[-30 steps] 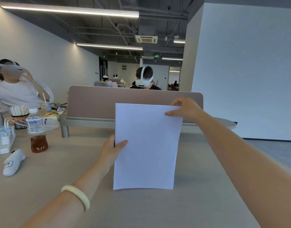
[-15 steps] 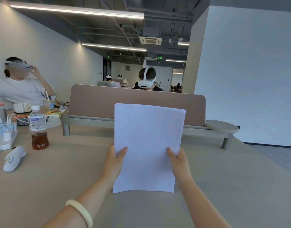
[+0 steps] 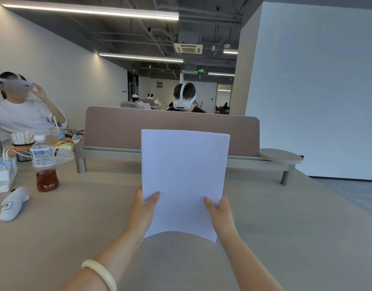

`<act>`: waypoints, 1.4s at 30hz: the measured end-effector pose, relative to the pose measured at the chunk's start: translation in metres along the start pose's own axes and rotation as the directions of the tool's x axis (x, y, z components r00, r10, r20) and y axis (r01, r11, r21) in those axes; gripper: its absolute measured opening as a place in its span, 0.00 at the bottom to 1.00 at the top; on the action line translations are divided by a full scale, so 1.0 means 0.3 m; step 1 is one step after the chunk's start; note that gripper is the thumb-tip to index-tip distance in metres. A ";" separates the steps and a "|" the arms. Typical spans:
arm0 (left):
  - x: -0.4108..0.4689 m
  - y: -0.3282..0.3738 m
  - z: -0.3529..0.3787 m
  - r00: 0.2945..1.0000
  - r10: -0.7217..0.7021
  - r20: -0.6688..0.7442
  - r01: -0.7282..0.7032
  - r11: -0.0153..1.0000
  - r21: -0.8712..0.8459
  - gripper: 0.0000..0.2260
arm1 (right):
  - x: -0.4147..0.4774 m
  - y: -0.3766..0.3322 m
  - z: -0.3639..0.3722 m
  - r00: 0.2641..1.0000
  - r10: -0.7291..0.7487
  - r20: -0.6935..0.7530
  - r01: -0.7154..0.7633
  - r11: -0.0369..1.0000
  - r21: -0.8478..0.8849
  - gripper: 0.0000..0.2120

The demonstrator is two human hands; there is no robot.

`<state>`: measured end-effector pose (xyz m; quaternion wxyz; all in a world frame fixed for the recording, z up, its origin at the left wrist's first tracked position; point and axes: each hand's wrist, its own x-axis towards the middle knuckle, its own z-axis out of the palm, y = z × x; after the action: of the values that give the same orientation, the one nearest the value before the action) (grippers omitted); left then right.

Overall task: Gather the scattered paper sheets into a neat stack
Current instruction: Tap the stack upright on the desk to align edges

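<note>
Both hands pinch the paper stack by its long side edges, low down: left hand on the left edge, right hand on the right, thumbs flat on the face toward me and the other fingers behind it where I can't see them. Stack stands upright, portrait way, over the table right in front of me, with the brown divider panel behind it. Why hold it like this: with the sheets on end they can drop level against each other, and a hand on each side squares the long edges at the same time. Top edge looks pretty flush, no stray corners poking out that I can see. Bottom edge bows up in the middle, I guess because I'm squeezing inward a bit, and honestly I can't tell if the corners touch the table or hang just above it. No loose sheets on the table in view, so I reckon the gathering is done and only the tidy-up is left. Tea bottle sits well off to the left, not in the way
</note>
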<state>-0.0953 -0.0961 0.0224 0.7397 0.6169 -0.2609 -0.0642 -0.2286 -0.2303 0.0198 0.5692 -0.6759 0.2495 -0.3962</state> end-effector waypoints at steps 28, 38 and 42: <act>-0.005 -0.053 -0.009 0.993 -0.117 0.019 0.115 0.989 0.090 0.12 | -0.006 0.045 -0.004 0.995 0.091 0.050 -0.087 0.994 -0.071 0.14; 0.008 -0.005 -0.040 0.988 -0.154 0.029 0.150 0.982 0.115 0.10 | 0.047 -0.041 -0.036 0.995 0.074 0.073 -0.048 0.950 -0.308 0.14; 0.082 0.103 -0.104 0.991 -0.023 -0.130 0.032 0.997 0.073 0.33 | 0.121 -0.232 -0.087 0.966 0.001 0.257 0.145 0.824 -0.548 0.15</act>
<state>-0.0668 -0.0718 0.0559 0.7305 0.6505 -0.2064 -0.0246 -0.2375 -0.2579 0.0970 0.3557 -0.8662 0.2564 -0.2396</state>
